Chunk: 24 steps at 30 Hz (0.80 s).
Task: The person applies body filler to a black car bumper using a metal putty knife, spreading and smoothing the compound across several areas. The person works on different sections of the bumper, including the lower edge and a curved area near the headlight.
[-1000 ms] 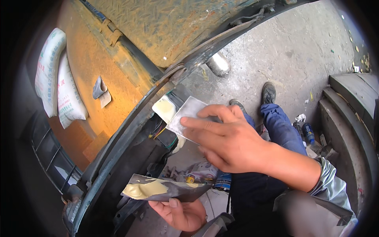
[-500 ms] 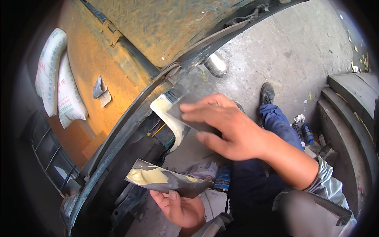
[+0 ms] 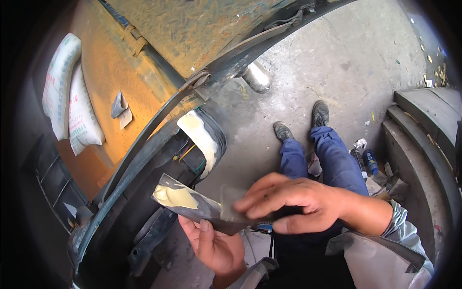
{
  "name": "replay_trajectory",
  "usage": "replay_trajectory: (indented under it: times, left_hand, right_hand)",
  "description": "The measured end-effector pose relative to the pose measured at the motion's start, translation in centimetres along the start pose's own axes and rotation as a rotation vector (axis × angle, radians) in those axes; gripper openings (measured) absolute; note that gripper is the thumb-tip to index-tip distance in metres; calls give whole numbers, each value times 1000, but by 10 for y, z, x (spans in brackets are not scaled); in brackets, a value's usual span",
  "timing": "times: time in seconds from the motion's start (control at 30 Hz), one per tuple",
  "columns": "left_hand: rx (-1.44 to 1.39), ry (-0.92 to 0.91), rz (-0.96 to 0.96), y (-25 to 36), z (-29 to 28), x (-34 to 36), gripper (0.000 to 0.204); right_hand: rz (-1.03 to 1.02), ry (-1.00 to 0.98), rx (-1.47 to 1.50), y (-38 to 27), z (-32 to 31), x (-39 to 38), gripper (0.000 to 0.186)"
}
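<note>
My left hand is closed on a dark flat mixing board, thumb over its near edge. A thick lump of cream-coloured putty lies on the board's left end. My right hand holds a thin, dark spreader, smeared by motion, at the board's right part; I cannot tell if they touch. Beyond the board, a curved dark vehicle part carries a smooth cream putty coat along its edge. Coloured wires show inside the opening next to it.
Left lies a rusty yellow metal bed with white sacks and a folded piece of sandpaper. A rounded metal cylinder stands out over the floor. Steps are at right, near a blue bottle and litter.
My right hand with the spreader has come away from the putty-coated edge, down to the board. That coat is now in plain sight. The left hand has shifted slightly.
</note>
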State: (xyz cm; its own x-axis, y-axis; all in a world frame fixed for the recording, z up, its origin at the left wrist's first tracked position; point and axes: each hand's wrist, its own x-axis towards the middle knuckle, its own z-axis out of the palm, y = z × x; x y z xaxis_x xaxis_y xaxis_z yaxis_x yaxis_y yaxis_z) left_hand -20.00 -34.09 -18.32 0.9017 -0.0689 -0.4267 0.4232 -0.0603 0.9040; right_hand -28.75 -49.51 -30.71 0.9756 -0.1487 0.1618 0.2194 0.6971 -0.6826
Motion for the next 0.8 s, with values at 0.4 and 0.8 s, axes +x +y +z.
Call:
replay_trajectory:
  times: [0.4, 0.8]
  left_hand:
    - [163, -49, 192, -14, 0, -18, 62]
    - [164, -138, 222, -19, -65, -40, 63]
  right_hand:
    - [-76, 157, -1121, -40, 23, -2, 35]
    - [76, 166, -1324, -15, 17, -15, 38]
